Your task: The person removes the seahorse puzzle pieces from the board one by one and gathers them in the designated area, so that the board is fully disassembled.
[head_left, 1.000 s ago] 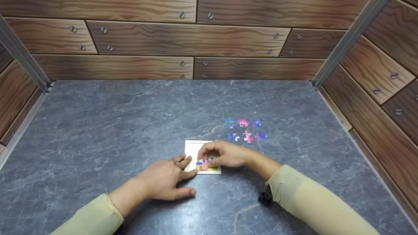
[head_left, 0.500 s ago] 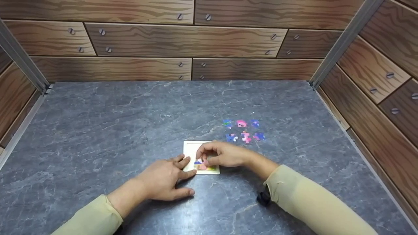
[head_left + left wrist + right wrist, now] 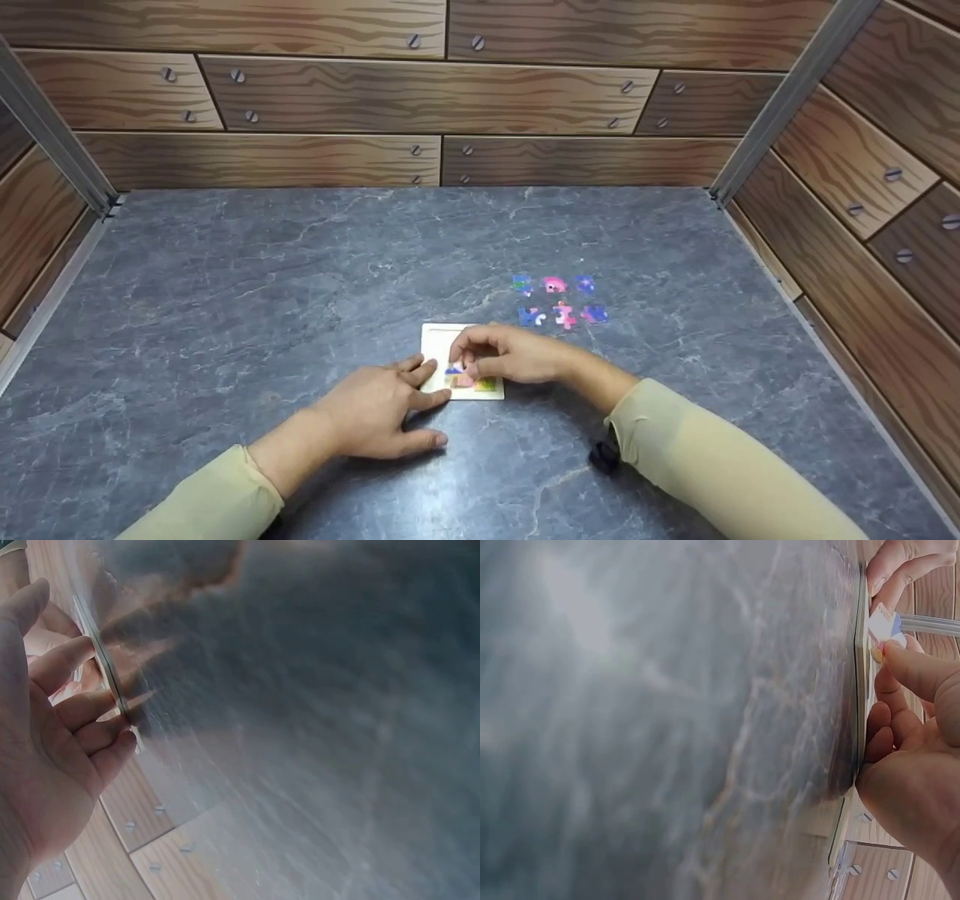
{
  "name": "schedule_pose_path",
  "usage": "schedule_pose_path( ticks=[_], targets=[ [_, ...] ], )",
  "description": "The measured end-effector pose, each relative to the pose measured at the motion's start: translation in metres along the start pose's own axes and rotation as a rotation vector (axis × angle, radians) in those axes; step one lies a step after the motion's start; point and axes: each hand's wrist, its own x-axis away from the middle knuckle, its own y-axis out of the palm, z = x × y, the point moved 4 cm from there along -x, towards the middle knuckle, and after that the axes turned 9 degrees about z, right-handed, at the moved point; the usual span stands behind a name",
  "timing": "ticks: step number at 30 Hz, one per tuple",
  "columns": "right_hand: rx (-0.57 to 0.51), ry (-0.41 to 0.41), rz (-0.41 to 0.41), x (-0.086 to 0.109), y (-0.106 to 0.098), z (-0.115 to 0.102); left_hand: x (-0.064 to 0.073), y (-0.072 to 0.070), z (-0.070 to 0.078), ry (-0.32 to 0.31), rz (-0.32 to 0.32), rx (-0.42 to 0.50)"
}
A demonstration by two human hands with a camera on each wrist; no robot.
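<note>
A small cream puzzle tray [image 3: 435, 342] lies on the grey table, partly covered by both hands. My left hand [image 3: 379, 411] rests its fingertips on the tray's left side, fingers fairly straight and thumb on the tabletop. Over the tray, my right hand [image 3: 521, 355] pinches a puzzle piece [image 3: 880, 622] between thumb and fingers. White and blue show on this piece, which stands tilted up in the right wrist view. Pink and yellow-green pieces [image 3: 486, 384] lie in the tray's near part; the right hand hides some of that area.
Several loose jigsaw pieces lie in two rows beyond the right hand, among them a pink one [image 3: 555, 284] and a blue one [image 3: 595, 313]. Wood-patterned walls [image 3: 330, 157] enclose the marbled grey table [image 3: 262, 262] at the back and sides.
The right hand's fingers have shifted slightly left with the piece, uncovering more yellow-green at the tray's near right. The left hand stays on the tray.
</note>
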Motion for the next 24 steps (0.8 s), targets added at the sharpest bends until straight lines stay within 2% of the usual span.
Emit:
schedule_pose_path(
  ticks=[15,24],
  targets=[
    [0.014,0.022,0.069,0.001,0.0022,-0.0009,-0.0004,0.0016,-0.0005,-0.027,-0.019,0.046],
    [-0.028,0.045,0.098,-0.0011,0.0006,-0.0012,0.0003,0.001,-0.0009,-0.036,-0.007,0.063]
  ],
)
